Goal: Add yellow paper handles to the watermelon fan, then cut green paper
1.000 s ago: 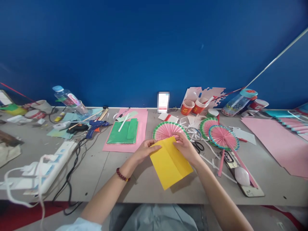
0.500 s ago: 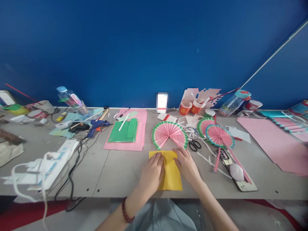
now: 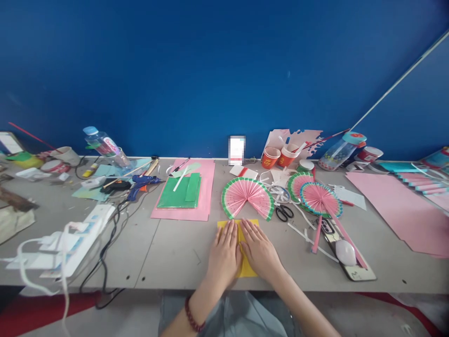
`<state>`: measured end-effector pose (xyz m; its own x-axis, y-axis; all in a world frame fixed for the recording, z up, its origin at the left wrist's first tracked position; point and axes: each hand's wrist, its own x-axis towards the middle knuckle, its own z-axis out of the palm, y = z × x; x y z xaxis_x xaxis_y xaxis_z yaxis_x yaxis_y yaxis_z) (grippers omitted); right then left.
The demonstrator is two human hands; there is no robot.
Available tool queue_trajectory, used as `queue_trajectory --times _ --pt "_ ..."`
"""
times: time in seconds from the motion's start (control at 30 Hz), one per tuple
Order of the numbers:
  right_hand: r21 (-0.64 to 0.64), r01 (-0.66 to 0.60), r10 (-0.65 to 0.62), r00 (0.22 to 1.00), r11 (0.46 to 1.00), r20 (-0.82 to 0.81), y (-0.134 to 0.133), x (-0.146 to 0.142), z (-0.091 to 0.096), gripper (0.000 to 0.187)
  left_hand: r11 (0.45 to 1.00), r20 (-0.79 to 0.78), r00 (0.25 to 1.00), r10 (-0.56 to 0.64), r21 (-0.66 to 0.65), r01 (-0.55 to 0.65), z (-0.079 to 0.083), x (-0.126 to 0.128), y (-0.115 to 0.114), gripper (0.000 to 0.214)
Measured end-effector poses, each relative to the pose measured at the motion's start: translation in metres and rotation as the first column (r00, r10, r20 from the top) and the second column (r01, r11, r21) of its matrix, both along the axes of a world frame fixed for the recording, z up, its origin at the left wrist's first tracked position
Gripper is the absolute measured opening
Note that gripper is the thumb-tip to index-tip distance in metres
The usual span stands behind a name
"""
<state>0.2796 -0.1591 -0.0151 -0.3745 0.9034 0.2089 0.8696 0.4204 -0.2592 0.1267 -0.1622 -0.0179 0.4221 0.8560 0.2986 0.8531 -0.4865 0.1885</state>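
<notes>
A sheet of yellow paper lies on the grey table in front of me, with a crease running down its middle. My left hand rests flat on its left half, fingers stretched toward the far edge. Flat on the right half lies my right hand, its fingers also extended. The two hands are side by side and hide most of the sheet. Just beyond the paper is a pleated watermelon-patterned paper fan, spread in an arc. Black-handled scissors lie to its right.
Green paper packs sit on pink sheets at left. Beyond them are a blue glue gun, a tilted bottle and a power strip. At right are round fans, a phone and paper cups.
My right hand has moved left and come down flat on the yellow paper, close beside my left hand. My left hand has spread flatter on its half.
</notes>
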Motion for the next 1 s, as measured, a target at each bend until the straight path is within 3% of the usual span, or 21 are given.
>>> queue_trajectory --times 0.27,0.63,1.0 --pt "0.020 0.090 -0.091 0.995 0.996 0.042 -0.004 -0.012 -0.003 0.047 0.999 -0.007 0.999 0.038 0.021 -0.038 -0.009 0.003 0.000 0.056" --pt "0.051 0.141 -0.140 0.990 0.989 -0.018 -0.007 -0.017 -0.008 0.048 0.999 0.029 0.999 0.030 -0.015 -0.029 -0.011 0.002 0.000 0.056" --pt "-0.056 -0.050 0.052 0.998 0.997 0.036 0.009 0.004 0.023 0.046 0.997 -0.003 0.999 0.045 -0.060 -0.045 0.005 0.002 0.005 0.052"
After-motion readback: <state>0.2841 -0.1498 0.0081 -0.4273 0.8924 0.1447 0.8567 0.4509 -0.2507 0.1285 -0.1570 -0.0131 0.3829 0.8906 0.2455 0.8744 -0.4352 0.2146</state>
